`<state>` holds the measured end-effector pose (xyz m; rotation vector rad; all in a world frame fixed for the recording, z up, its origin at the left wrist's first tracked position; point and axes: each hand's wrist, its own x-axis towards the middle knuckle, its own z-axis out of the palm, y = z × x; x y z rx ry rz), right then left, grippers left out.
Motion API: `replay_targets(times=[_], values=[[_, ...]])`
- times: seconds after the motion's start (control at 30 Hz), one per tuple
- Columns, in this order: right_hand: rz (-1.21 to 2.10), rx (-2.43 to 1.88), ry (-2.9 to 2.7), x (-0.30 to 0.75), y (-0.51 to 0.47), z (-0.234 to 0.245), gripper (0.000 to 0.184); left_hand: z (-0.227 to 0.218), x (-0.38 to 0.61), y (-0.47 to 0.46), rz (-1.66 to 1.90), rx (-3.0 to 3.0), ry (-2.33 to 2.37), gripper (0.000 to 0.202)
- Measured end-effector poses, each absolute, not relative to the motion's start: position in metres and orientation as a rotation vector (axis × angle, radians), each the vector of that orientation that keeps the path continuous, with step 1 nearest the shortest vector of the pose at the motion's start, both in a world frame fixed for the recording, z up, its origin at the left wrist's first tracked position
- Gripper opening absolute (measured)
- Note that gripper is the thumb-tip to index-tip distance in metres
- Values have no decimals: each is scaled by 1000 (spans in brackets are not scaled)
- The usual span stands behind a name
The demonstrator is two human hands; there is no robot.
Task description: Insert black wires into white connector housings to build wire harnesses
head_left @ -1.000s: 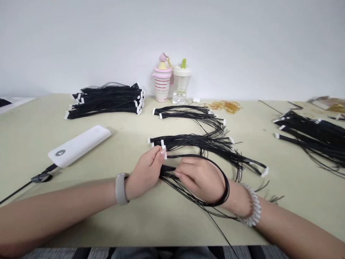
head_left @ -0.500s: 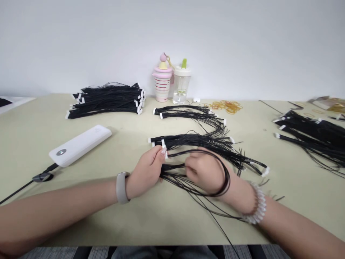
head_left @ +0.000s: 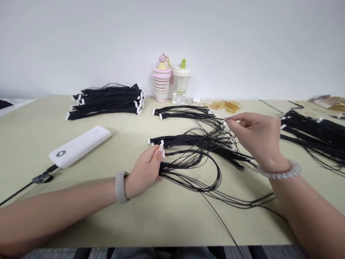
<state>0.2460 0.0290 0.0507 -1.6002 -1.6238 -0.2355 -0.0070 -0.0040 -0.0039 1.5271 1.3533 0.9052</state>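
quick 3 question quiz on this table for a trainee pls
1. True or false: the left hand grips a bundle of black wires close to their white end tags.
2. What is on the wrist of the right hand? A: a grey band. B: a clear coiled bracelet. C: nothing.
3. Fill in: the loose amber loops to the right of the clear water bottle are ____.

Key: 1 true; 2 B; 3 rubber bands.

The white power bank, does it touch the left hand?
Apart: the head view shows bare tabletop between the power bank and the left hand.
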Motion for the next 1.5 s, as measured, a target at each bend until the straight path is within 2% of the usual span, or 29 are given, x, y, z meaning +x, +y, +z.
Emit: replay_targets(times=[0.13,0.23,0.3,0.37,0.47,0.53,0.6,0.73,0.9,0.97,1.1,1.27,1.5], values=[[-738,-1551,-1698,257,29,53,24,-5,-7,-3,945,1446,1340,39],[-869,-1507,-1570,268,28,60,25,-5,-7,-3,976,1428,1362,39],[-721,-1420,-1467,271,28,62,22,-5,-7,-2,996,1432,1372,38],[-386,-1249,-1418,266,29,61,20,-4,-7,-1,1029,1417,1378,38],[146,-922,-1313,253,31,58,27,-2,-7,1,1077,1338,1395,39],[379,-838,-1196,247,32,58,25,-1,-6,1,1089,1298,1402,39],[511,-856,-1068,246,31,60,24,0,-6,1,1087,1281,1406,39],[744,-982,-1117,255,28,65,45,-1,-6,2,1097,1224,1411,36],[1299,-1356,-1870,258,22,65,32,-5,-7,7,1147,1138,1348,34],[1267,-1476,-2026,252,23,59,27,-5,-8,8,1161,1123,1328,34],[815,-1589,-1879,240,32,39,19,-5,-8,8,1163,1084,1316,32],[964,-1456,-2395,236,28,37,11,-8,-9,11,1193,1038,1248,31],[976,-1016,-2932,213,-18,56,20,-9,-10,16,1199,994,1244,28]])
